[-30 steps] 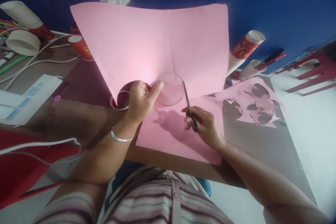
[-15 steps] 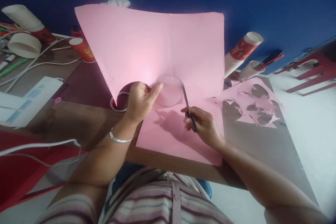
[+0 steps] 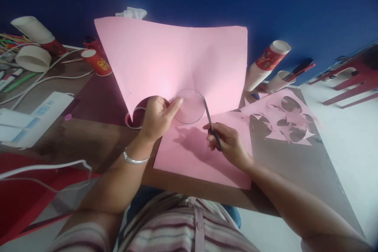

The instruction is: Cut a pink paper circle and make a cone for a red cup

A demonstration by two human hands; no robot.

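Observation:
A large pink paper sheet [image 3: 177, 55] is lifted off the wooden table [image 3: 97, 141], its far part standing up. My left hand [image 3: 158, 116] pinches the sheet beside a drawn circle [image 3: 189, 106], with a silver bangle on the wrist. My right hand [image 3: 227, 141] grips dark-handled scissors [image 3: 210, 120] whose blades reach the circle's right edge. A second pink sheet [image 3: 201, 157] lies flat under both hands. A round hole shows in the sheet just left of my left hand.
Pink offcuts with round holes [image 3: 280, 120] lie at the right. Red-and-white paper cups [image 3: 267, 63] and pens stand behind them. At the left are more cups [image 3: 96, 61], a white power strip [image 3: 32, 116], white cables and red paper [image 3: 20, 193].
The raised sheet has tipped a little lower and to the right. The scissors have crept along the circle's right edge. Both hands keep their grip.

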